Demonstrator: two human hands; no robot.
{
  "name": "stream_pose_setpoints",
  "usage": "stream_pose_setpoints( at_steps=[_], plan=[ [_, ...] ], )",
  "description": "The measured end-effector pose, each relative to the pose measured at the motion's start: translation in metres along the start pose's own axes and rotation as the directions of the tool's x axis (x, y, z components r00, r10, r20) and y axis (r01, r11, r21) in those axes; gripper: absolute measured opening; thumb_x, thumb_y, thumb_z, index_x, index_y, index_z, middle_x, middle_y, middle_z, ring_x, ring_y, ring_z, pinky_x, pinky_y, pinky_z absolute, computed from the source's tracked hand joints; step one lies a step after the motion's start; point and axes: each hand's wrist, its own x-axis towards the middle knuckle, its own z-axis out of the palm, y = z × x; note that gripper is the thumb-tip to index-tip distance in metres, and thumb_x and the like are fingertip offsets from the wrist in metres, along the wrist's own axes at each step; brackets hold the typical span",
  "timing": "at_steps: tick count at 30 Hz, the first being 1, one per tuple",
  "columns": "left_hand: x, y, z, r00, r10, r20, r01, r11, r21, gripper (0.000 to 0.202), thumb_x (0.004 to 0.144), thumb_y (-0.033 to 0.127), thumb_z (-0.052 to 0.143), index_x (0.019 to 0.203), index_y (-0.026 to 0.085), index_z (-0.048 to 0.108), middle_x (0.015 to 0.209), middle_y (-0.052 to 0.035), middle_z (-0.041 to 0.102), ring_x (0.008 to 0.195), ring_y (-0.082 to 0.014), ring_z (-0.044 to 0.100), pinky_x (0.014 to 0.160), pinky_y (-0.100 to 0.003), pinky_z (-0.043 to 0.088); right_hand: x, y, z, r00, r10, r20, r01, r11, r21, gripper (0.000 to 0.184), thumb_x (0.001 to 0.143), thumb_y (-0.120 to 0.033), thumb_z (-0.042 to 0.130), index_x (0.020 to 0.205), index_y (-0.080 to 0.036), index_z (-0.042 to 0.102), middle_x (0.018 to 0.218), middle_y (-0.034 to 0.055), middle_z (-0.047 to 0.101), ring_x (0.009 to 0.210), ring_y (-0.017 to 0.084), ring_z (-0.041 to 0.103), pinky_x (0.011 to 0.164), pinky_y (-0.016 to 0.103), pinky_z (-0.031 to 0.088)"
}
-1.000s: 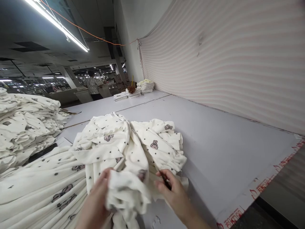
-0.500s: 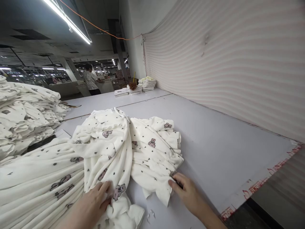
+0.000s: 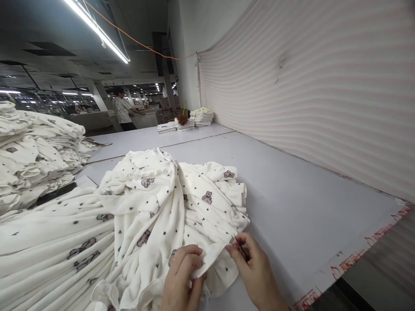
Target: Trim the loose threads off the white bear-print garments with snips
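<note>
A white fleece garment (image 3: 162,211) with pink bears and small dark marks lies bunched across the near table. My left hand (image 3: 183,274) is closed on its pale edge, thumb and fingers pinching the cloth. Just to the right, my right hand (image 3: 257,270) curls around small dark thread snips (image 3: 241,248), their thin tip pointing up and left. The thumb and fingertips of that hand touch or nearly touch the held edge; I cannot tell which. The snips' handle is mostly hidden in the palm.
A tall pile of similar white garments (image 3: 35,155) stands at the left. Folded stacks (image 3: 201,116) sit at the far end of the grey table (image 3: 292,203). A striped sheet (image 3: 308,95) hangs along the right side. Farther back stands a person (image 3: 122,110).
My left hand has moved right and lifted a garment edge toward my right hand. The lower cloth has shifted right with it. My right hand still holds the snips.
</note>
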Motion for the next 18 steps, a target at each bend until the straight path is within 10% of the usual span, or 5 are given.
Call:
stream_pose_setpoints(
  at_steps=[6, 18],
  plan=[
    [0.0, 0.002, -0.006, 0.997, 0.07, -0.044, -0.071, 0.997, -0.032, 0.018, 0.085, 0.007, 0.042, 0.079, 0.024, 0.046, 0.093, -0.0063, 0.06, 0.088, -0.0209, 0.057, 0.075, -0.03, 0.044, -0.017, -0.014, 0.006, 0.967, -0.248, 0.06, 0.25, 0.968, -0.028, 0.016, 0.087, -0.029, 0.058, 0.103, -0.025, 0.06, 0.08, 0.0023, 0.059, 0.068, 0.017, 0.06, 0.063, 0.023, 0.048],
    [-0.001, 0.001, -0.007, 0.985, 0.152, -0.088, -0.157, 0.986, -0.061, 0.022, 0.089, 0.002, 0.039, 0.08, 0.022, 0.043, 0.095, -0.0036, 0.058, 0.087, -0.0161, 0.054, 0.074, -0.026, 0.042, -0.016, -0.026, -0.002, 0.971, 0.002, 0.238, -0.058, 0.971, 0.23, 0.02, 0.086, -0.039, 0.058, 0.081, -0.02, 0.059, 0.065, -0.0013, 0.058, 0.062, 0.014, 0.056, 0.058, 0.021, 0.044]
  ],
)
